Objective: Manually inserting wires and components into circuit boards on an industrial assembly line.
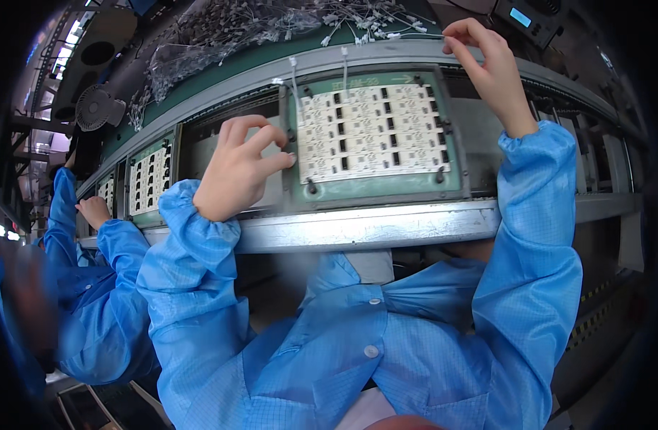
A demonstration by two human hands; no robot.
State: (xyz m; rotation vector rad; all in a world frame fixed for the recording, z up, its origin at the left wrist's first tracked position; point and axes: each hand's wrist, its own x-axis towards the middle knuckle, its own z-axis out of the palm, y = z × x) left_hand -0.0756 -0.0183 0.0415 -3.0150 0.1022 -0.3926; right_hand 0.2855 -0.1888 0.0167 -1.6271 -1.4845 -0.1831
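Observation:
A green fixture (375, 189) carries a white circuit board panel (322, 154) with rows of black connectors. Two short white cables with plugs stand up over its far edge: one cable (345, 68) near the middle, another cable (294, 79) at the far left corner. My left hand (236, 168) hovers at the fixture's left edge, fingers curved and apart, with nothing visible in them. Beyond the far right corner, my right hand (490, 68) pinches the end of a thin white cable (415, 35) that trails left toward the cable pile.
Loose white cables (364, 20) and clear plastic bags (193, 64) lie along the far ledge. A metal rail (364, 226) runs along the near side. At left stand a second fixture (150, 179), a co-worker's hand (94, 212) and a fan (99, 109). A device with a lit screen (520, 17) sits far right.

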